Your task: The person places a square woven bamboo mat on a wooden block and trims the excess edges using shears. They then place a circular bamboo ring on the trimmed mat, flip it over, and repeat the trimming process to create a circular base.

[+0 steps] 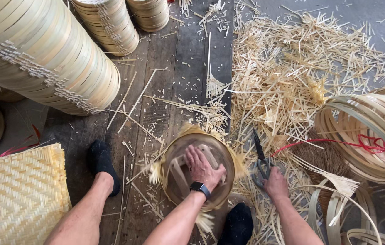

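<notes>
The round bamboo steamer frame (198, 170) lies on the dark wooden floor (165, 90), between the person's two feet in black socks (103, 162). Frayed ends of woven strip stick out around its rim. The left hand (203, 167) lies palm down inside the frame, fingers spread and pressing on the cross slats; a black watch (200, 187) sits on that wrist. The right hand (275, 183) is closed around the handles of the black shears (260, 159), just beside the frame on the right, blades pointing away from the person. The shears rest on a wide litter of bamboo offcuts (292, 77). Right of that lies a bundle of bamboo hoops (369, 131) tied with red cord (365, 143). At upper left, stacks of finished steamer rings (42, 50) lie on their sides. A pile of woven mats (17, 195) occupies the lower left corner.
</notes>
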